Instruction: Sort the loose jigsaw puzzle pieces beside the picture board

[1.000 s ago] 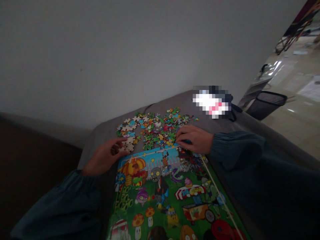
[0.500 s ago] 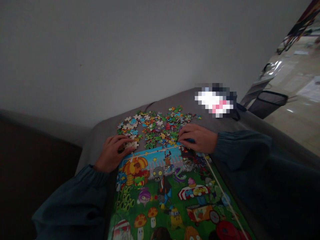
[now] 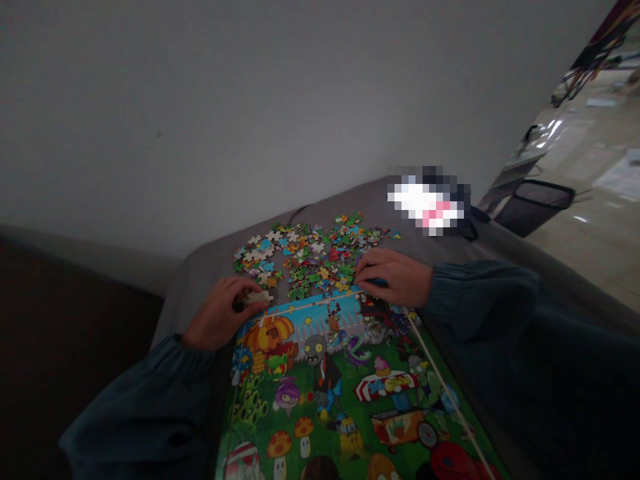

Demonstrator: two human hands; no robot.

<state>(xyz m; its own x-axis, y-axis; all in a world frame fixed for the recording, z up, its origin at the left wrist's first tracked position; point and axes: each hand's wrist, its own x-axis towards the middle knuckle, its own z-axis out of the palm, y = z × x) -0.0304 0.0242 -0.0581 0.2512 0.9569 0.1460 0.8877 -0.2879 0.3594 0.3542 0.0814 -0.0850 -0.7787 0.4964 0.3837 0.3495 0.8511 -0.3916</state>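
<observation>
My left hand (image 3: 215, 313) is curled at the upper left corner of a picture board (image 3: 320, 373), with pale, back-side-up puzzle pieces (image 3: 257, 298) between its thumb and fingers. At the right edge of a heap of loose jigsaw pieces (image 3: 313, 257), my right hand (image 3: 393, 277) has its fingers bent and drawn together by the board's top edge. A dark blue bit shows under the right palm; what those fingers hold is hidden. The board carries a colourful cartoon print of zombies, plants and mushrooms, with a thin pale border.
A grey cloth-covered surface (image 3: 200, 267) lies under the pieces, against a plain wall (image 3: 250, 120). Behind my right hand is a blurred-out white and dark item (image 3: 427, 203). Further right, a chair (image 3: 540, 200) stands on a shiny floor (image 3: 600, 233).
My left hand has drawn slightly down and left, its fingers closing more around the pale pieces. A few pieces by its fingertips are now uncovered. My right hand stays almost still.
</observation>
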